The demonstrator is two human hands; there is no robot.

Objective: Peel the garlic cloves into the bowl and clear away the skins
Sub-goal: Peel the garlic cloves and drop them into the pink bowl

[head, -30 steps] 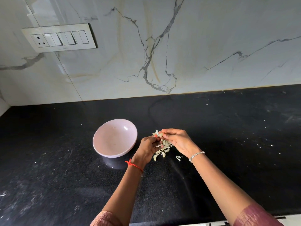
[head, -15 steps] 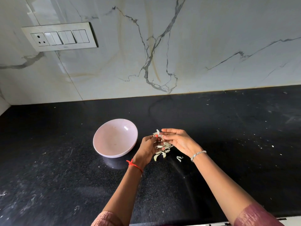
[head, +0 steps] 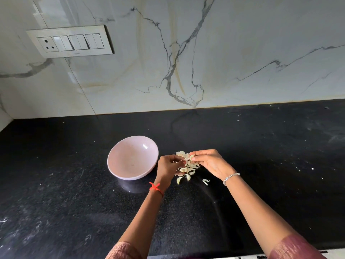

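One tabletop [head: 261,146]: black and speckled, carrying everything. Its pale flecks could hide small scraps at clearing time, I judge. Unchanged from half a second back.
Bowl [head: 130,159]: pale pink, left of centre, nothing showing inside. Anything let go too early would land short of its rim, and a careless forearm could knock it. It has not moved.
Left hand [head: 168,167]: just right of the bowl, fingers curled, pinching the garlic [head: 183,156] from the left, above the skins [head: 187,171]. Same place as before; its fingertips look a shade further in.
Right hand [head: 211,162]: thumb and fingers pinching the same garlic from the right. Position as before.
Skins: loose heap on the tabletop under both hands, right of the bowl. They look light and dry, so a draught or a quick sweep could scatter them. The heap looks the same.
Garlic: held between the two pinches, above the heap and beside the bowl, not over it. How much skin it still wears I cannot tell. A slick piece could squirt out of the pinch and roll away.
Stray skin [head: 206,181]: lies alone near the right wrist, apart from the heap, and could easily be missed. It has not shifted.
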